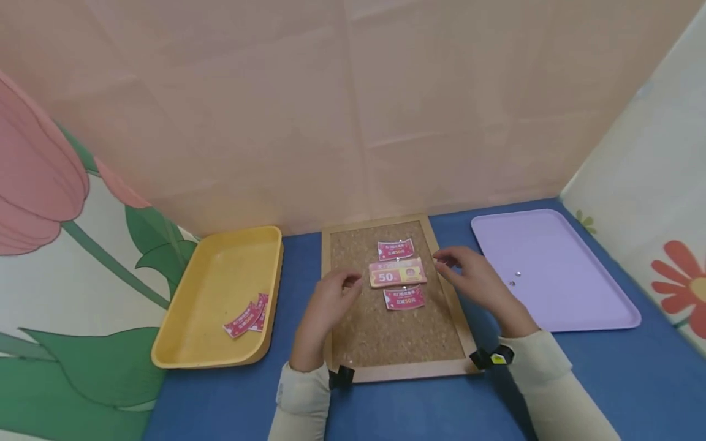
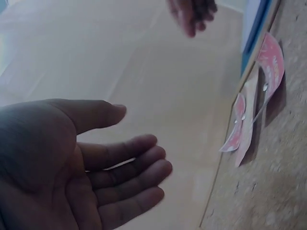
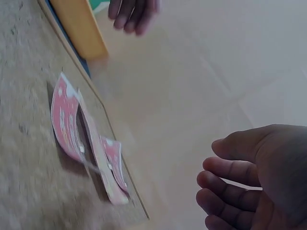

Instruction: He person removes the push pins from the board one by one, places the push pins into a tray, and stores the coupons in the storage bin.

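Note:
A wood-framed cork board (image 1: 397, 343) lies on the blue table. Pinned on it is a larger pink and yellow coupon (image 1: 397, 274), between an upper small red coupon (image 1: 395, 250) and a lower small red coupon (image 1: 404, 298). Both small coupons curl up at their ends, as the right wrist view shows. My left hand (image 1: 332, 300) hovers over the board's left side, fingers relaxed and holding nothing. Above the board's right edge is my right hand (image 1: 474, 277), also holding nothing, its fingers loosely bent in the right wrist view.
To the left stands a yellow tray (image 1: 204, 294) with loose red coupons (image 1: 242, 320) inside. A lilac tray (image 1: 573, 269) at the right bears small shiny pins (image 1: 517, 274). A beige wall covering (image 1: 276, 122) rises behind the table.

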Available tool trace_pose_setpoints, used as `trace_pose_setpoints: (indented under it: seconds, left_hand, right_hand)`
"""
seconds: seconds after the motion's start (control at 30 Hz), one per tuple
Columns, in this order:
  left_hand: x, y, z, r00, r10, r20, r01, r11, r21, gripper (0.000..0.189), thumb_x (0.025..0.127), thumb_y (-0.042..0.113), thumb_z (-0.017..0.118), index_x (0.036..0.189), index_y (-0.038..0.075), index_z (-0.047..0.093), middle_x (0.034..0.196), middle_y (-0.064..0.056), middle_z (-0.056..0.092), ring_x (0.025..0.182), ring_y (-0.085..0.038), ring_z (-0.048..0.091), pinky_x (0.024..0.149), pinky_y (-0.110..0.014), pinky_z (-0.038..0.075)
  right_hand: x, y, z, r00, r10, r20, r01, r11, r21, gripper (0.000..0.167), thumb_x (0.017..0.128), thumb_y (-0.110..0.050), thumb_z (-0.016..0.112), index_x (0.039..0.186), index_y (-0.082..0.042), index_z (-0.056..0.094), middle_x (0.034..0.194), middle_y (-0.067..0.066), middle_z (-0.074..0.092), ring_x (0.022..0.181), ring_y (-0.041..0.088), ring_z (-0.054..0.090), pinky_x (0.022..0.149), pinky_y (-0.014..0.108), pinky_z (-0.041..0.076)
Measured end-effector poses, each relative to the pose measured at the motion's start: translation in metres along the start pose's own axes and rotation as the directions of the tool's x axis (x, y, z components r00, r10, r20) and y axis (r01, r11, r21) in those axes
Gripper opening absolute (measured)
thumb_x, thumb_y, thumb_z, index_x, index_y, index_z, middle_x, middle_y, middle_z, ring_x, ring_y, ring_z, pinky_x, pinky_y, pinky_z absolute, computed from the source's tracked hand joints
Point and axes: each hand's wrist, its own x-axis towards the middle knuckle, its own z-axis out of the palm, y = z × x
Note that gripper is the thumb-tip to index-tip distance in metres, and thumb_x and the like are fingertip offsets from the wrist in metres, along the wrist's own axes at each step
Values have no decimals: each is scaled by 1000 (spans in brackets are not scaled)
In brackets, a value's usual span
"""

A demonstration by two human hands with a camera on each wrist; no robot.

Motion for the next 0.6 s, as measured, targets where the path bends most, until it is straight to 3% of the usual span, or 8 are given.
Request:
trace_pose_setpoints:
  seconds: [0.17, 0.3, 0.6]
  left_hand:
    - [7, 5, 17, 996, -61, 69, 58, 998, 37, 33, 98, 34, 58, 116, 8, 67, 102, -2, 64, 90, -15, 60, 77, -35, 52]
    - [10, 12, 29, 992, -78, 97, 69, 993, 100, 38, 97, 38, 57, 116, 7, 68, 104, -4, 66, 92, -16, 62, 80, -36, 52]
    - [24, 33, 31, 993, -111, 31, 108, 991, 74, 38, 97, 37, 59, 116, 6, 68, 111, -7, 69, 99, -22, 64, 83, -40, 52]
  right_hand:
    - [10, -10, 25, 996, -9, 87, 8, 1000, 8, 30, 96, -25, 62, 115, -3, 66, 105, 12, 65, 95, 28, 60, 80, 47, 49]
    - [15, -20, 40, 989, 6, 149, -8, 1000, 13, 31, 95, -26, 63, 115, -3, 66, 106, 11, 65, 92, 26, 61, 76, 44, 51]
    - [22, -25, 55, 988, 52, 147, -52, 999, -4, 25, 94, -20, 64, 113, -5, 67, 102, 10, 66, 90, 26, 61, 75, 45, 51]
